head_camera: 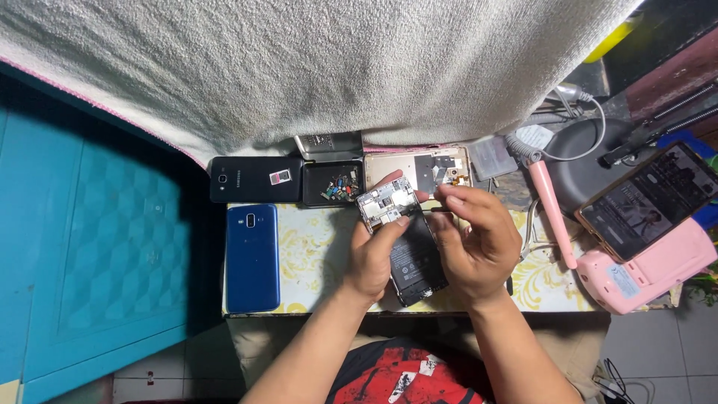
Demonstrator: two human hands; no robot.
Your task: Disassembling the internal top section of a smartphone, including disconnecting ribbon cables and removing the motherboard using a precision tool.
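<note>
Centre of frame: opened phone [404, 243] with back cover removed, black battery and circuit board exposed, held tilted above the patterned work board [314, 254]. Left hand [374, 262] wrapped around the lower left edge of the phone, thumb laid across the battery face, grip closed on the device. Right hand [475, 243] cupped against the phone's right side, fingertips pinched together just above its upper end; a thin dark tool apparently between them, too small to identify with certainty.

Just above the hands: detached gold-coloured rear housing [419, 168], lying flat, inner side up. To its left: small black tray [333, 184] holding assorted tiny parts. Further left: black phone [254, 178], lying back side up. Below it, at the left edge of the board: blue phone [252, 256], back side up.

Right of frame: pink handheld tool [552, 213] with coiled cord, resting diagonally; pink stand [647, 273] in the lower right, supporting a lit phone [651, 198] tilted toward the viewer.

Upper half of frame: large white towel [336, 67] spread across the scene. Left of frame: blue panel [97, 239].
</note>
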